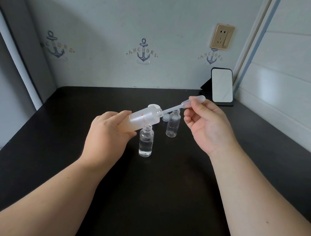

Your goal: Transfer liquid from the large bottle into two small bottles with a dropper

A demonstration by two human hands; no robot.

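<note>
Above the middle of the dark desk [148,197], in the head view, the left hand [104,133] grips the large bottle [144,119] by its base and holds it tipped well over, its long axis running from lower left up to its open neck at the right. The right hand [207,125] pinches the bulb of the dropper [179,107] between thumb and fingertips; the dropper's stem lies almost in line with the bottle, its tip just inside the neck. The right hand is therefore the one to draw and carry the liquid.

Pale liquid lies pooled toward the low, gripped end of the large bottle. Just below it stands the near small bottle [146,144], uncapped, with clear liquid filling most of it. The far small bottle [173,125], also uncapped, looks empty, so it probably gets the next load. A small cap [165,116] lies beside it.
</note>
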